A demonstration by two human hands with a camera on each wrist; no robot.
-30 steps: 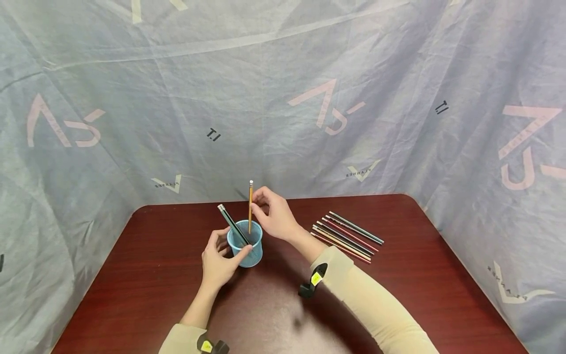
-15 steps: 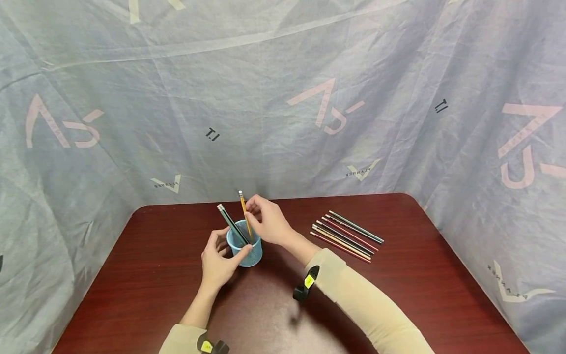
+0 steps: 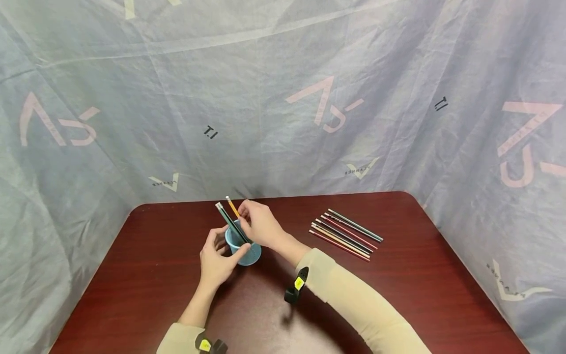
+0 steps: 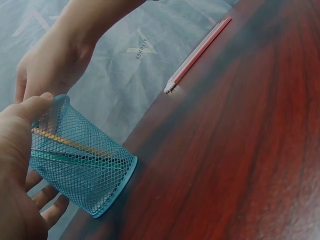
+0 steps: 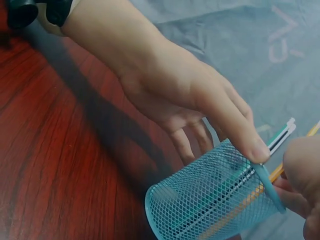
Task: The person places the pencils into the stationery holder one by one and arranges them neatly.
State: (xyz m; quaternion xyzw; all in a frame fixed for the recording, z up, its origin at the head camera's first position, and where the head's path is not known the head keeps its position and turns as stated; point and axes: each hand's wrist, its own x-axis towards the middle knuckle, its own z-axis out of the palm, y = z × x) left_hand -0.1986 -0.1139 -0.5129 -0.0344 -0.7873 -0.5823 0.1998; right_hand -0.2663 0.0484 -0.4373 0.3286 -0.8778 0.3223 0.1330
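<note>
Blue mesh cup up front in my head view: the left hand grips its side while the right hand pinches a yellow pencil, tilted into the cup beside green pencils. Left wrist: I see the left thumb at the rim, yellow pencil inside the mesh. Right wrist: that pencil crosses the rim, passing behind the right fingers.
</note>
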